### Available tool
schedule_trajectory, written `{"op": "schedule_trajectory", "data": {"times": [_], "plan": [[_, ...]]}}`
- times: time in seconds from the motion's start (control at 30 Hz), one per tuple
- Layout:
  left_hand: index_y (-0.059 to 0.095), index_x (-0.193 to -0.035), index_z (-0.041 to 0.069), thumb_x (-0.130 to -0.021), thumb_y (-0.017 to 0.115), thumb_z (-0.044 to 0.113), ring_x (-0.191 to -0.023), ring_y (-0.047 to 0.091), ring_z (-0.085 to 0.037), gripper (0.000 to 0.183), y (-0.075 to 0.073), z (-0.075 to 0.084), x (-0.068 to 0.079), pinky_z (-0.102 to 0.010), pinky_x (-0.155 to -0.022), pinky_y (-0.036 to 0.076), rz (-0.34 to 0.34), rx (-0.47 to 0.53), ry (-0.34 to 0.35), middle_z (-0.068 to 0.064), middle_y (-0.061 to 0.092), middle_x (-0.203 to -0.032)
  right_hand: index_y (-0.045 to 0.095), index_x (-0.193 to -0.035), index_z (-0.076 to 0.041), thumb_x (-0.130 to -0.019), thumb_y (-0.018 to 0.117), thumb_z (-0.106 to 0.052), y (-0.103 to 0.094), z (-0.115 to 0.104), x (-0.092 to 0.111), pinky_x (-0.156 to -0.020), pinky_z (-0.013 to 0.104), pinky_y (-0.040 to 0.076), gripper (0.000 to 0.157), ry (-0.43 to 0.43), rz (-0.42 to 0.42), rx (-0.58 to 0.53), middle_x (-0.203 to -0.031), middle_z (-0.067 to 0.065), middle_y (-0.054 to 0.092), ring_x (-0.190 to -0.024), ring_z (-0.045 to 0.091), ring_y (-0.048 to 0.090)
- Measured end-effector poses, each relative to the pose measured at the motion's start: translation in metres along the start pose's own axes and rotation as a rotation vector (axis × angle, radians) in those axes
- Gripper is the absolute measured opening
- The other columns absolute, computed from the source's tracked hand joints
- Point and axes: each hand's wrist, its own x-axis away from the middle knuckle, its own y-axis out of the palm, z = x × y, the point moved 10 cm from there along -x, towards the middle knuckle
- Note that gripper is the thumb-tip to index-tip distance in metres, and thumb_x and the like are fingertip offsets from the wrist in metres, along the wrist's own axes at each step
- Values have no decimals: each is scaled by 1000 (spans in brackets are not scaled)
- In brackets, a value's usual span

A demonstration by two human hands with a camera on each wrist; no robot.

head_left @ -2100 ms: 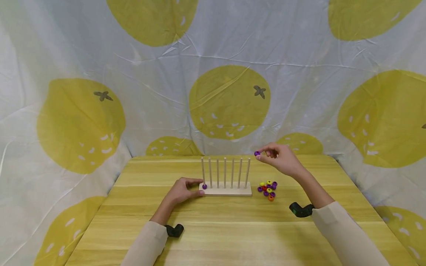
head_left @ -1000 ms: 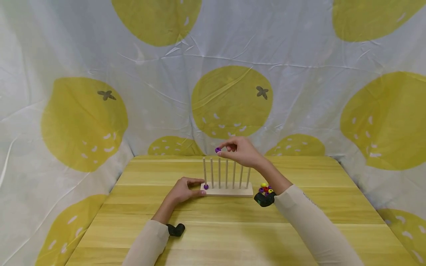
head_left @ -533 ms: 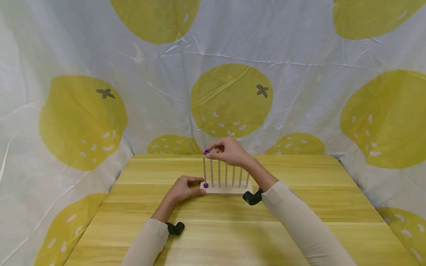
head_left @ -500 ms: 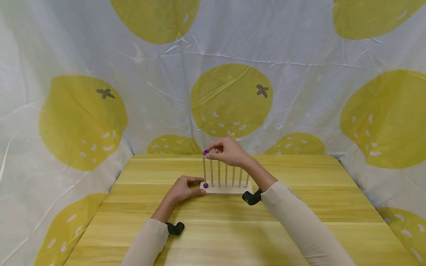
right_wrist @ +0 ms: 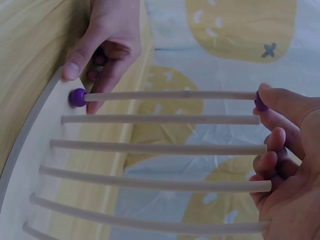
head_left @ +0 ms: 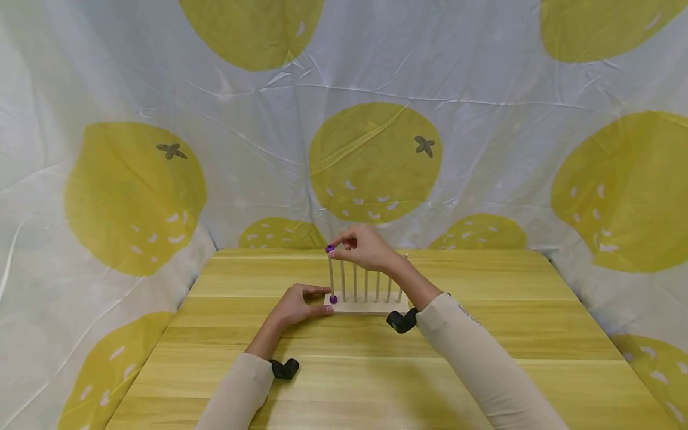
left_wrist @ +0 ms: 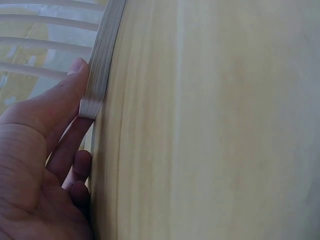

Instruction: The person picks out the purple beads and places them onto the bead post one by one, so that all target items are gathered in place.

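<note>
A pale wooden peg rack stands on the table, its several thin upright pegs in a row. My left hand holds the left end of its base, thumb in front and fingers behind. At the foot of the leftmost peg sits one purple bead. My right hand pinches a second purple bead between thumb and forefinger at that peg's top. In the right wrist view this bead meets the peg's tip; how far it is over the tip cannot be told. The right hand and forearm partly cover the other pegs.
The wooden table reaches back to a hanging white cloth printed with yellow fruit. A black wrist camera on the right arm is in front of the base's right end; another black camera sits on the left wrist.
My right hand has carried the purple bead leftward over the rack, then slightly down onto the leftmost peg's tip. The right forearm now covers the loose beads. My left hand stays put.
</note>
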Motion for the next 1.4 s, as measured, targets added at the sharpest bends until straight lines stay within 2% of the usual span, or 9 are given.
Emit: {"op": "schedule_trajectory", "data": {"times": [0.37, 0.53, 0.83, 1.13, 1.4], "plan": [[75, -129, 25, -82, 87, 42, -137, 56, -32, 51, 1, -3, -3, -55, -115, 43, -9, 1, 8, -6, 68, -138, 81, -112, -14, -95, 77, -28, 4, -1, 1, -62, 25, 37, 22, 13, -25, 64, -78, 0, 58, -66, 14, 43], [74, -129, 27, -82, 87, 42, -138, 56, -32, 51, 3, -4, -4, -56, -115, 43, -17, 5, 7, -4, 68, -138, 80, -112, -10, -95, 77, -29, 3, 0, 1, -62, 25, 37, 26, 9, -26, 54, -77, 0, 57, -66, 13, 43], [74, -130, 24, -83, 87, 40, -140, 53, -33, 52, 2, -3, -2, -57, -117, 41, -13, 8, -10, -4, 68, -139, 80, -113, -11, -95, 77, -31, -1, 0, 4, -63, 27, 39, 28, -15, -26, 30, -79, 1, 59, -66, 14, 44], [74, -130, 25, -82, 88, 42, -140, 53, -34, 53, 0, -3, -3, -57, -117, 39, -3, 5, -15, -4, 67, -139, 79, -115, -11, -95, 76, -32, -21, 3, 11, -62, 28, 37, 29, -24, -10, -6, -77, 5, 57, -63, 15, 41], [74, -129, 26, -81, 88, 43, -140, 53, -34, 53, 1, -5, -2, -57, -117, 40, -3, -14, -19, -4, 67, -139, 79, -115, -14, -95, 76, -37, -35, 19, 27, -62, 28, 36, 31, 6, 9, 16, -75, 4, 55, -62, 14, 39]]}}
